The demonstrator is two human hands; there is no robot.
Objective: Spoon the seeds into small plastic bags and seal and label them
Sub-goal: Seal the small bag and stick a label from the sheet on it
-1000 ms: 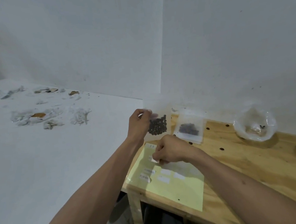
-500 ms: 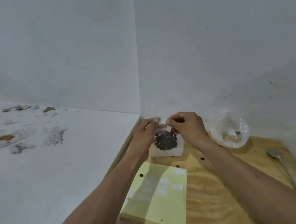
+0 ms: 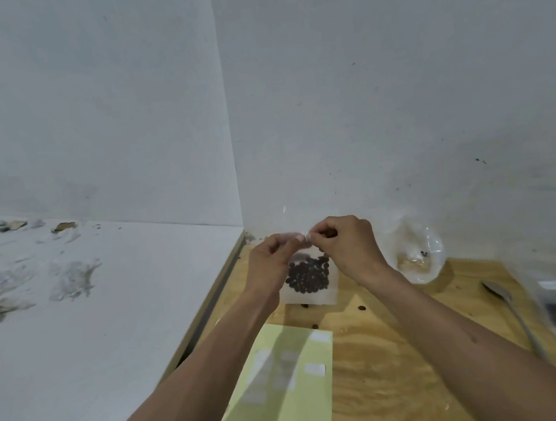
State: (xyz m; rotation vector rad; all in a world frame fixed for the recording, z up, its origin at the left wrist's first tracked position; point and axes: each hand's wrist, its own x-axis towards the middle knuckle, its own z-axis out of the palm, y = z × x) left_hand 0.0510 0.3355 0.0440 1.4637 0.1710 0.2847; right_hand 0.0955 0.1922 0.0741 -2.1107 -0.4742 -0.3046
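Both hands pinch small bag holding dark, seemingly round seeds

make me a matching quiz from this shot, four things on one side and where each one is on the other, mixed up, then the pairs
Things
1. seed bag
2. spoon
3. label sheet
4. loose seeds

Places
A. flat on the table, nearest the camera, between the forearms
B. scattered on the wood just below the held bag
C. held up by the left hand and right hand, pinched at its top edge
D. lying on the table right of the right forearm

Pairs: 1-C, 2-D, 3-A, 4-B
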